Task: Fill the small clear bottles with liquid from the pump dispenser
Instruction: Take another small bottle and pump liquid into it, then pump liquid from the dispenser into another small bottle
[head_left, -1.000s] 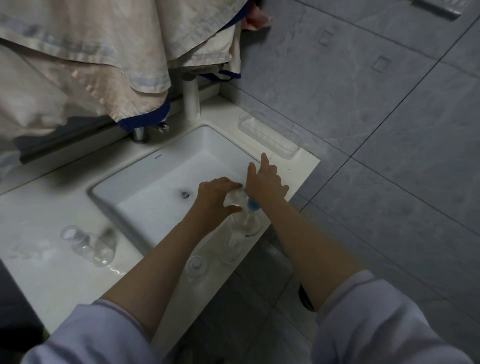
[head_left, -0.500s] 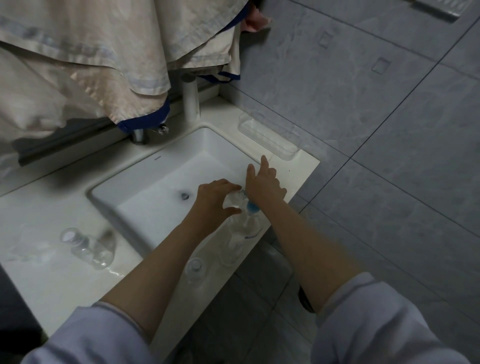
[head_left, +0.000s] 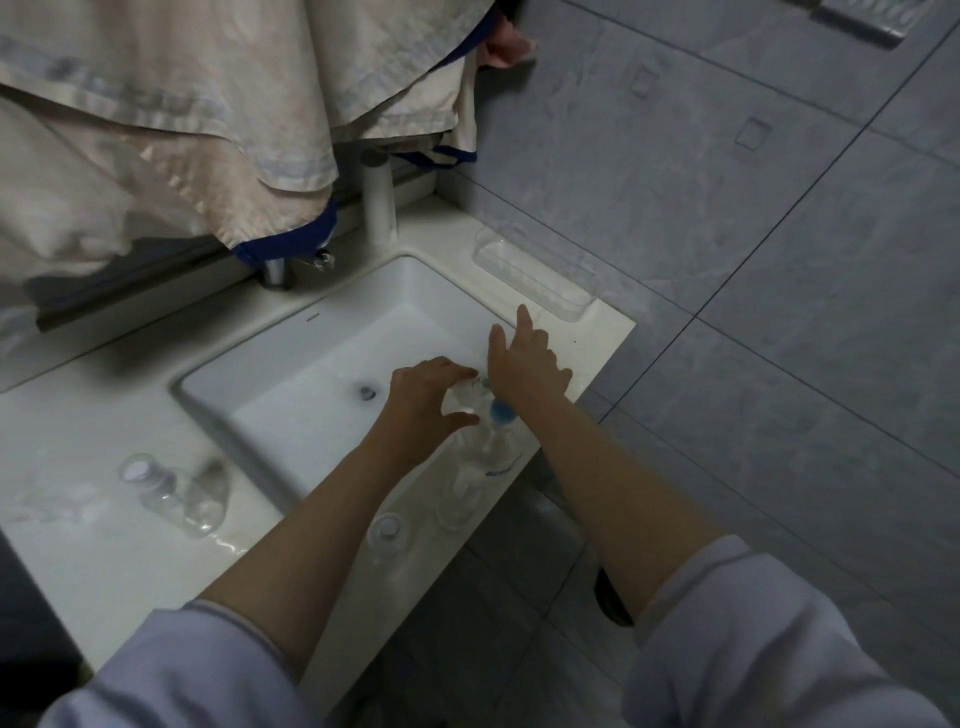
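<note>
At the front lip of the counter (head_left: 613, 332), just right of the sink basin (head_left: 311, 384): clear pump dispenser (head_left: 485, 457) standing upright, long axis vertical, blue collar near the top. Small clear bottle (head_left: 464, 399) tipped over sideways right against the pump's spout, mouth aimed toward the nozzle as far as can be told, bit blurry there tbh. Held by the left hand (head_left: 423, 402), fingers curled around it from the basin side. Right hand (head_left: 524, 364) sitting flat on top of the pump head, fingers straight and spread, pressing rather than gripping. So both hands basically touching, one on each side of the spout, no reach needed at all.

Judging the next bit: just a straight push down from the right hand while keeping the bottle mouth lined up under the nozzle. Easy to dribble over the counter edge if that slips.

Further out: another small bottle (head_left: 387, 532) upright near the front edge, under the left forearm. Two more clear bottles (head_left: 176, 488) well off to the left of the basin, looks like lying down. Faucet (head_left: 378, 200) at the back, beige cloth (head_left: 208, 104) hanging above.
</note>
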